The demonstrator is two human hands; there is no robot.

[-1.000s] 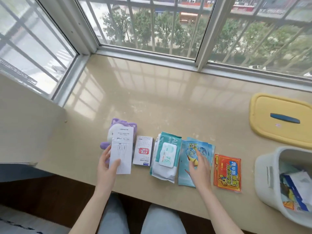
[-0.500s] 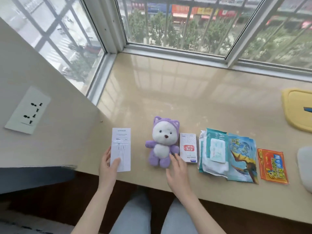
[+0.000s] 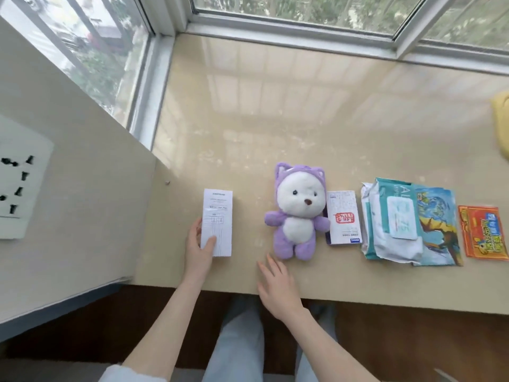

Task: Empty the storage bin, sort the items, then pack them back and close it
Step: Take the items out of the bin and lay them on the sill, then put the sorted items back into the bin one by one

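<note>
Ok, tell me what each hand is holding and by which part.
Left hand holds the white paper slip by its lower left edge, thumb on top. Right hand holds nothing.

A home's window nook: beige sill counter [image 3: 275,119], barred window [image 3: 303,12], wall socket [image 3: 19,180].

The white box [image 3: 217,222] used to lie on top of the purple bear [image 3: 298,213]. The left hand [image 3: 197,249] slid it away, and now it lies apart on the bear's left side, near the desk's [image 3: 275,119] front edge. The right hand [image 3: 278,288] left the blue packet [image 3: 438,224], went to the bear's feet, then pulled back to the front edge.
</note>
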